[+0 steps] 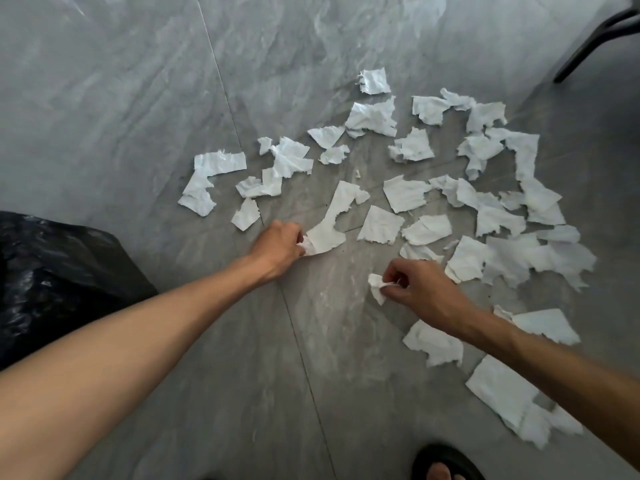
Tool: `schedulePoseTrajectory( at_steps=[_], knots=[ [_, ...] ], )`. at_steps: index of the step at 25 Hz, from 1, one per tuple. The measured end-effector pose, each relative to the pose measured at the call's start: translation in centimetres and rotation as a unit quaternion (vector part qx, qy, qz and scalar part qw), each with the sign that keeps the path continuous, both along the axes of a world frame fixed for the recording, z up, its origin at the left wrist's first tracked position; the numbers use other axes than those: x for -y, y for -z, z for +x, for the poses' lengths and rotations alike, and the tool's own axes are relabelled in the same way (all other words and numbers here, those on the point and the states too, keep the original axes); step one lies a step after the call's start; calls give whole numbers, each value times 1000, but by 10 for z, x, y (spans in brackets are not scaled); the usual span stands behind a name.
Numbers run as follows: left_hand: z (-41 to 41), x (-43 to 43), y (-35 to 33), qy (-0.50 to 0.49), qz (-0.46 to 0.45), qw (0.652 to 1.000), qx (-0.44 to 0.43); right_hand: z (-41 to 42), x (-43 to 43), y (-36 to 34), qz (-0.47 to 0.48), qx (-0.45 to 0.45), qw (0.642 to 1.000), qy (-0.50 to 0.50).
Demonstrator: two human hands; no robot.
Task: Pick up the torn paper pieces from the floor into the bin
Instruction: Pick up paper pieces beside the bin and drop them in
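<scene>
Both our grips pinch soft, featherlight tissue scraps, left hand [277,245] on a long torn strip [330,225], right hand [424,292] on a crumpled bit [376,285].

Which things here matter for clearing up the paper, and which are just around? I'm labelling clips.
Part of the job:
torn paper pieces
black bin bag
left hand, gripping a long strip
right hand, pinching a small scrap

Just around:
chair leg
sandalled foot
</scene>
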State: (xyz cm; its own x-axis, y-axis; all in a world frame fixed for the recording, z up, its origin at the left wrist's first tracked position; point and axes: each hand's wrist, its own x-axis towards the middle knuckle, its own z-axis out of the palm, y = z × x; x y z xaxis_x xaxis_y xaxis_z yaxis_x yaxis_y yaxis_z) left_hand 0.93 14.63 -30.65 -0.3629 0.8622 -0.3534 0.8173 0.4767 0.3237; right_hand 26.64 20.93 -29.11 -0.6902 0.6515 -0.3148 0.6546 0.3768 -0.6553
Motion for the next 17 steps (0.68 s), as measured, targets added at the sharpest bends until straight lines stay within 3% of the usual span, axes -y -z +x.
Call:
schedulePoseTrajectory(
  at_steps=[4,8,13,17],
  knots=[
    [-3,-8,-49,76,-2,997,5,-21,12,-2,-72,-24,995,67],
    [-40,28,-137,83,78,993,-13,-75,25,-40,-163,-100,976,103],
    [-85,102,-206,-50,209,976,-28,-151,55,-105,-259,-185,945,71],
    [-134,183,-219,-180,259,946,-76,-216,82,-152,-251,-212,944,-32]
  ],
)
